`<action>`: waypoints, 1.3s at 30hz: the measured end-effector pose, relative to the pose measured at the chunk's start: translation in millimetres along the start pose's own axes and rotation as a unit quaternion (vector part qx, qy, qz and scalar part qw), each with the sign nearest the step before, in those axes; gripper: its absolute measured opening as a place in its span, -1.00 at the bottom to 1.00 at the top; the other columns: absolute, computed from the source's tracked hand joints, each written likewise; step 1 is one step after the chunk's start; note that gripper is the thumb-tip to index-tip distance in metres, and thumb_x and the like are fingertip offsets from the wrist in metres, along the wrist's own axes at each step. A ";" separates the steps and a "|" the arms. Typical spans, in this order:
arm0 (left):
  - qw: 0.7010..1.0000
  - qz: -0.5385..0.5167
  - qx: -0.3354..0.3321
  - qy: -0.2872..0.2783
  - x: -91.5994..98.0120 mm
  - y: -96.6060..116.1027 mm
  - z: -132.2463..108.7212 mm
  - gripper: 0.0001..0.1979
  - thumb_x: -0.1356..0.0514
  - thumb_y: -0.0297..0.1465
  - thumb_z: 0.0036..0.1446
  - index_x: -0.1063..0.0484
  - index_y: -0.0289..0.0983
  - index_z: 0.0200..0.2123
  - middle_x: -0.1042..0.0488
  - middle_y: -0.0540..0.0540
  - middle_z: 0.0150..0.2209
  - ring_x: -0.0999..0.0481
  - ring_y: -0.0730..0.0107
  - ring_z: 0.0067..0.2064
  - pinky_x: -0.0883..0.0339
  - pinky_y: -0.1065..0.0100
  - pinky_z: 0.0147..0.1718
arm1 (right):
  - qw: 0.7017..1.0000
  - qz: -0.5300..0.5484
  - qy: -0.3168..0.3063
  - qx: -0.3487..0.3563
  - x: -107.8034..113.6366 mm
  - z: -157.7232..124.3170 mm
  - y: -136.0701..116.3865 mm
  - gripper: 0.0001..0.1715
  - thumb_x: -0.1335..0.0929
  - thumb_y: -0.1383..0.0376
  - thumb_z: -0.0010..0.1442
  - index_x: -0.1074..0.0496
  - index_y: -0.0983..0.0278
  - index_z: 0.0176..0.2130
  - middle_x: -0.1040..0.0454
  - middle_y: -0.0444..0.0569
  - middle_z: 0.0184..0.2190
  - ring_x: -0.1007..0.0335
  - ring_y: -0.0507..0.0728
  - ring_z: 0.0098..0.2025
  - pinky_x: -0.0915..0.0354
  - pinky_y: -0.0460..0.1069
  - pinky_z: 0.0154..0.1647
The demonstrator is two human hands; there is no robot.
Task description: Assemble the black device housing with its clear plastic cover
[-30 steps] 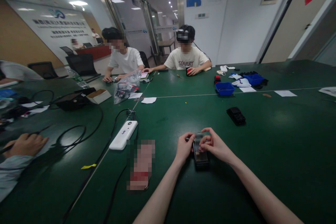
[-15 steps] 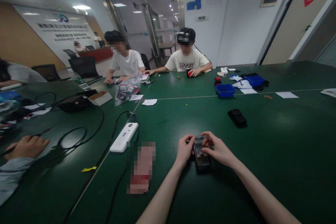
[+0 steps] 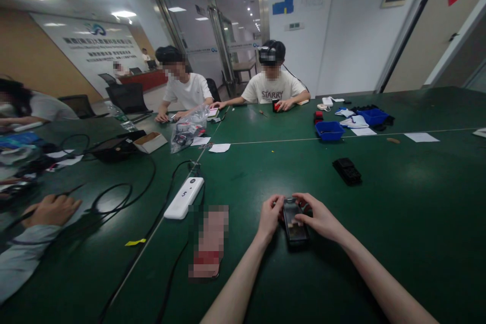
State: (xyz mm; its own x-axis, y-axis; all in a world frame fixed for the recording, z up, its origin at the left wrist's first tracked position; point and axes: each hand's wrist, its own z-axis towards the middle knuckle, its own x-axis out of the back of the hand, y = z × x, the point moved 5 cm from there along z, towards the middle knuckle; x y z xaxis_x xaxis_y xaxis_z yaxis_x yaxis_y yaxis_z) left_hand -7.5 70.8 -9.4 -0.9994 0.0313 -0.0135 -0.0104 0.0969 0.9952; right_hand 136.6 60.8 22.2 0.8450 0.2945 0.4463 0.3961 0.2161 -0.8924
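A small black device with a glossy top (image 3: 295, 228) lies on the green table (image 3: 398, 223) in front of me. My left hand (image 3: 270, 216) grips its left edge with curled fingers. My right hand (image 3: 318, 215) is closed over its right side, with fingertips pressing on the top face. Both forearms reach in from the bottom of the view.
A white power strip (image 3: 184, 197) with black cables lies to the left, beside a blurred pink object (image 3: 208, 240). A black part (image 3: 347, 170) sits further back right, with blue bins (image 3: 328, 129) behind. Two people sit across the table; another person's hand (image 3: 52, 209) rests at left.
My hands and the device stay together on the table; the fingers of my right hand have shifted slightly over its top. The view has drifted a little.
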 end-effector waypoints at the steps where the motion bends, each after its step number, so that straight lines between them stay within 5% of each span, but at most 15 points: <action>1: 1.000 0.011 -0.004 -0.001 0.1 0.9 -0.3 -0.63 -0.14 -0.12 -0.02 -0.42 -0.36 -0.39 -0.35 0.00 -0.56 -0.27 0.56 -0.58 -0.15 0.54 -0.64 | 1.000 0.005 -0.001 0.000 -0.2 0.3 0.2 -0.47 -0.33 0.40 -0.01 -0.26 0.26 0.00 -0.35 0.02 -0.14 -0.32 0.12 -0.14 -0.27 0.06 -0.11; 12: 0.997 0.071 -0.030 -0.010 3.1 5.7 -1.0 -0.69 -0.24 -0.28 -0.09 -0.44 -0.36 -0.27 -0.46 -0.10 -0.38 -0.36 0.47 -0.45 -0.22 0.47 -0.48 | 0.998 0.035 0.041 -0.015 -3.1 -1.5 10.0 -0.44 -0.32 0.40 -0.03 -0.29 0.25 0.02 -0.25 0.03 -0.07 -0.32 0.08 -0.18 -0.31 0.01 -0.14; 20: 0.999 0.050 -0.019 0.000 3.9 9.4 -2.2 -0.72 -0.25 -0.35 -0.12 -0.44 -0.36 -0.29 -0.40 -0.02 -0.46 -0.33 0.52 -0.49 -0.20 0.50 -0.49 | 0.997 0.001 0.036 -0.062 -11.1 1.4 21.3 -0.49 -0.28 0.25 0.07 -0.30 0.35 0.02 -0.42 0.12 -0.12 -0.39 0.16 -0.21 -0.31 0.09 -0.14; 24: 0.998 0.048 -0.024 0.018 7.2 11.5 -3.1 -0.72 -0.26 -0.36 -0.13 -0.44 -0.35 -0.28 -0.38 0.00 -0.47 -0.34 0.52 -0.49 -0.21 0.50 -0.49 | 0.996 -0.011 0.080 -0.036 -18.1 1.0 17.2 -0.56 -0.26 0.21 0.10 -0.36 0.31 -0.03 -0.45 0.12 -0.10 -0.35 0.21 -0.06 -0.21 0.14 0.02; 31: 0.999 0.021 -0.039 -0.014 5.9 15.1 -3.2 -0.67 -0.25 -0.27 -0.10 -0.41 -0.31 -0.25 -0.44 -0.05 -0.37 -0.42 0.44 -0.40 -0.30 0.45 -0.42 | 0.997 0.016 0.076 -0.009 -24.0 -1.3 5.6 -0.29 -0.26 0.23 0.11 -0.01 0.22 0.22 -0.26 0.07 0.12 -0.21 0.15 0.12 -0.14 0.12 0.12; 35: 0.999 -0.006 -0.015 -0.040 -2.5 11.9 -5.6 -0.62 -0.24 -0.25 -0.08 -0.37 -0.30 -0.17 -0.39 -0.07 -0.31 -0.43 0.45 -0.37 -0.39 0.39 -0.39 | 0.982 -0.151 0.115 0.008 2.7 -8.5 -3.1 -0.35 -0.24 0.30 0.12 -0.08 0.17 0.20 -0.30 0.06 0.06 -0.25 0.18 0.06 -0.19 0.11 0.06; 39: 1.000 -0.001 -0.005 -0.031 -4.9 9.6 -7.4 -0.64 -0.21 -0.24 -0.05 -0.36 -0.30 -0.18 -0.35 -0.05 -0.34 -0.42 0.48 -0.40 -0.41 0.39 -0.42 | 0.882 -0.422 0.201 -0.054 55.2 -31.9 8.1 -0.39 -0.19 0.40 0.14 -0.14 0.12 0.18 -0.26 0.12 0.06 -0.30 0.26 -0.05 -0.25 0.16 -0.09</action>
State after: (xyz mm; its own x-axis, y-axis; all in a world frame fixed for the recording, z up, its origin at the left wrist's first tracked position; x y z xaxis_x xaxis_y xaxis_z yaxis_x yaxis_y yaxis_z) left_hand -2.9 64.2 1.0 -0.9955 0.0925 -0.0209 -0.0128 0.0868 0.9961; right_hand 197.9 49.0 37.5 0.2827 -0.2872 0.9152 0.9590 0.1049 -0.2633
